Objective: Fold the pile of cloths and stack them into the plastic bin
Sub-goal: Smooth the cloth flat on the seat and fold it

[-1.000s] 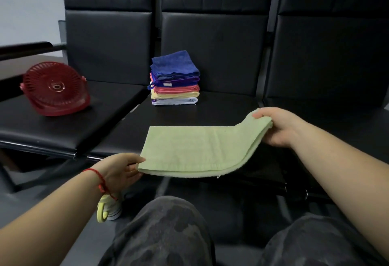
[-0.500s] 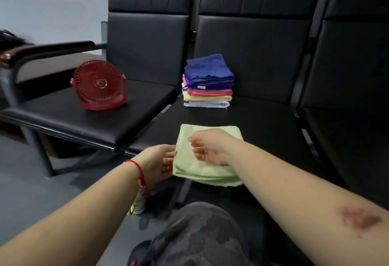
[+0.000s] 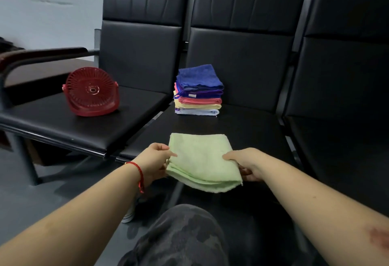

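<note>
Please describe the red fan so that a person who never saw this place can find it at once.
Look at the row of black chairs along the wall. On the seat of the leftmost one, beside its armrest, stands the red fan. It is round, with a ribbed grille, and the only hard red thing; the stack of folded cloths sits one seat over.

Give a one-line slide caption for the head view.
Both hands, left and right, grip a folded green cloth before stacked cloths.

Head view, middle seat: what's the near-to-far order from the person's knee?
Knee → green cloth, gripped by left hand and right hand → stack of folded cloths → seat backrest.
</note>
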{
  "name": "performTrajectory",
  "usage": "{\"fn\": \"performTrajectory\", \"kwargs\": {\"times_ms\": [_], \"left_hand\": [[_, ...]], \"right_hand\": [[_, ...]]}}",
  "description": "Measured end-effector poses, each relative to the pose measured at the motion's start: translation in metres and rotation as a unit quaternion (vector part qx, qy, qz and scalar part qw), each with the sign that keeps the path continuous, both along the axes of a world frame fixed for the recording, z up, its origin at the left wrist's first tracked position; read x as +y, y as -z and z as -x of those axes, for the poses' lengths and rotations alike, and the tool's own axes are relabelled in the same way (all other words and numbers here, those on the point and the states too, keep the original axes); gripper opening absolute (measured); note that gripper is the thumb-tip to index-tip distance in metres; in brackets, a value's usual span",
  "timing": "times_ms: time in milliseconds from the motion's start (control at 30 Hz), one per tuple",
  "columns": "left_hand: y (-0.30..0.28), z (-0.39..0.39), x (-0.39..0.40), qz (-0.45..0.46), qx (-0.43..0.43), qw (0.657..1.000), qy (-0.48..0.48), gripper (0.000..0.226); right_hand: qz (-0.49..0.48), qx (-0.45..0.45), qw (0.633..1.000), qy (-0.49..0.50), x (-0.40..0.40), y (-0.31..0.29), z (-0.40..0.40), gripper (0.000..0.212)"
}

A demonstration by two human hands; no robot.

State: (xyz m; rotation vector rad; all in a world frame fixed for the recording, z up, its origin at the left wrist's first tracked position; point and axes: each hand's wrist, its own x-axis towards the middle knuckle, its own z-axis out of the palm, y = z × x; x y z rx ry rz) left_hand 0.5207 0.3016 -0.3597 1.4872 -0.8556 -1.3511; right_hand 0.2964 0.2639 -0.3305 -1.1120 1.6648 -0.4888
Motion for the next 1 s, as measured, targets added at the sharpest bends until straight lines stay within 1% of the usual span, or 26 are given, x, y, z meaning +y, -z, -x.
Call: {"fn": "performTrajectory", "kwargs": {"times_ms": [33,100,133,200,267,333,400,467,567,700,833,933,1000], "left_hand": [[-0.003,0.002,0.002,0.004,0.000,1.000,0.003,0.017],[-0.008,0.005,0.004,0.006,0.006,1.000,0.020,0.022],[-0.010,0.005,0.004,0.005,0.010,1.000,0.029,0.027],[-0.015,0.007,0.000,0.005,0.017,0.999,0.045,0.034],[-0.021,0.009,-0.006,0.000,0.020,0.998,0.056,0.029],[-0.023,0.010,-0.014,-0.010,0.018,0.998,0.054,0.017],[-0.028,0.012,-0.026,-0.011,0.023,0.999,0.048,0.018],[-0.034,0.012,-0.043,-0.003,0.037,0.998,0.040,0.021],[-0.045,0.010,-0.071,0.016,0.027,0.999,0.021,0.026],[-0.076,0.006,-0.123,0.089,-0.007,0.996,0.008,0.034],[-0.106,-0.005,-0.177,0.156,-0.084,0.984,0.014,0.043],[-0.118,-0.016,-0.219,0.169,-0.139,0.976,0.015,0.049],[-0.120,-0.023,-0.246,0.170,-0.152,0.974,0.012,0.052]], "right_hand": [[0.004,-0.037,0.999,0.014,0.000,0.000,0.002,0.015],[0.023,-0.059,0.997,0.036,-0.002,0.001,0.002,0.015],[0.048,-0.049,0.997,0.039,-0.002,0.001,0.002,0.013],[0.120,0.012,0.993,0.008,-0.005,0.002,0.004,0.014],[0.176,0.042,0.983,-0.027,-0.008,0.000,0.005,0.014],[0.194,0.034,0.979,-0.045,-0.013,-0.003,0.007,0.031],[0.210,0.016,0.977,-0.047,-0.024,-0.007,0.008,0.046],[0.222,-0.003,0.975,-0.027,-0.041,-0.016,0.009,0.050],[0.249,-0.030,0.968,-0.014,-0.068,-0.030,0.009,0.049],[0.298,-0.041,0.953,-0.025,-0.123,-0.060,0.000,0.048],[0.336,-0.041,0.940,-0.037,-0.184,-0.091,-0.011,0.047],[0.352,-0.031,0.935,-0.045,-0.231,-0.106,-0.024,0.047],[0.358,-0.021,0.932,-0.051,-0.261,-0.111,-0.033,0.047]]}}
